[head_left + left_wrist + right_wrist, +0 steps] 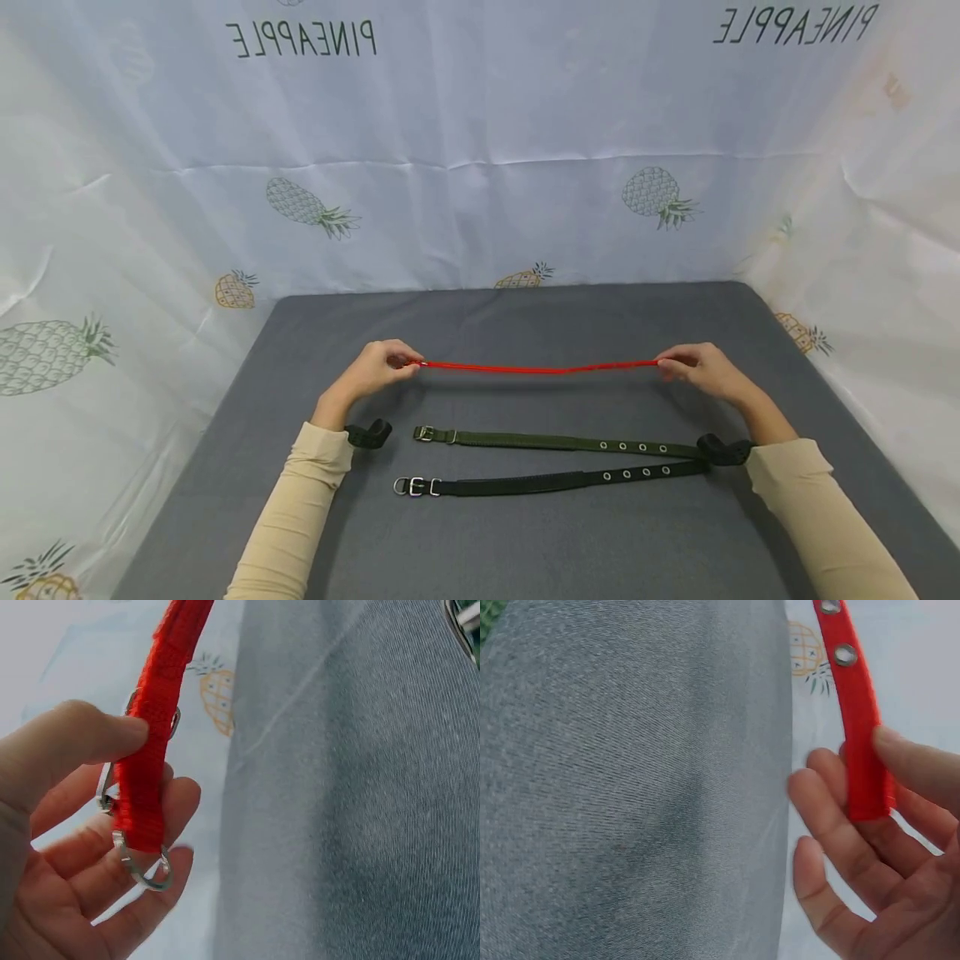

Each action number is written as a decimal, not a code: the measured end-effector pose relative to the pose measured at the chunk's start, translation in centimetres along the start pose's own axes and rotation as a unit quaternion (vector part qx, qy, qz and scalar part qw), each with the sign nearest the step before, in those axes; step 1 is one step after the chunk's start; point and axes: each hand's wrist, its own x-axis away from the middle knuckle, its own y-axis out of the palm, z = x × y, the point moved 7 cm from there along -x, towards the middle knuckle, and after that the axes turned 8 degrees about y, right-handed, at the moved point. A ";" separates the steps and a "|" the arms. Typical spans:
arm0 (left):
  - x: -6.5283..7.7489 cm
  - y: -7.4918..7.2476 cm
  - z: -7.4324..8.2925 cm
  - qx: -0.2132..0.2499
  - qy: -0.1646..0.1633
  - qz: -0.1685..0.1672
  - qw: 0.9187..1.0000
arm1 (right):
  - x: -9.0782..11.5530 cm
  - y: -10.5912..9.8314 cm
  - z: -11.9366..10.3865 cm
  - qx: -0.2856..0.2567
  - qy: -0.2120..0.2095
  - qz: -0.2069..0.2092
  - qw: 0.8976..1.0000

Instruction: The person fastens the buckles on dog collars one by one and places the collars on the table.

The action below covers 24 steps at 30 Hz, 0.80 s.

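Observation:
A red collar [517,370] is stretched nearly level above the grey table, between both hands. At its buckle end, my left hand [380,367] pinches the strap between thumb and fingers. The left wrist view shows the metal D-ring [154,883] hanging below that grip, with part of the buckle beside the thumb. My right hand [701,369] pinches the plain tip, and metal eyelets [845,655] line the strap above it in the right wrist view. Nearer the body lie a green collar [517,442] and a black collar [517,484], buckles to the left.
The grey table [555,550] is bounded at the back by a white pineapple-print curtain [465,217], which also rises at both sides. The right wrist's black camera strap [723,451] overlaps the right ends of the green and black collars in the head view.

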 end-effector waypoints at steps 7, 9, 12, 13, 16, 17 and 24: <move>0.2 -0.3 0.6 -0.011 -0.012 0.026 1.000 | 0.4 -0.5 -0.6 -0.010 -0.005 0.054 0.998; 0.2 -0.3 0.7 -0.009 -0.016 0.033 0.999 | 0.5 -0.7 -0.8 -0.012 0.004 0.067 0.998; 0.0 -0.4 1.0 0.004 -0.023 0.046 0.999 | 0.6 -1.0 -1.1 -0.017 0.016 0.084 0.996; 0.0 -0.5 1.2 0.007 -0.024 0.051 0.998 | 0.6 -1.1 -1.2 -0.018 0.017 0.090 0.996; -0.1 -0.8 1.7 0.012 -0.023 0.069 0.997 | 0.6 -1.5 -1.7 -0.028 0.018 0.114 0.993; -0.2 -0.9 2.0 0.011 -0.021 0.076 0.997 | 0.6 -1.6 -1.8 -0.035 0.019 0.121 0.992; -0.4 -1.7 2.9 0.009 -0.026 0.104 0.994 | 0.6 -2.3 -2.8 -0.125 0.026 0.134 0.983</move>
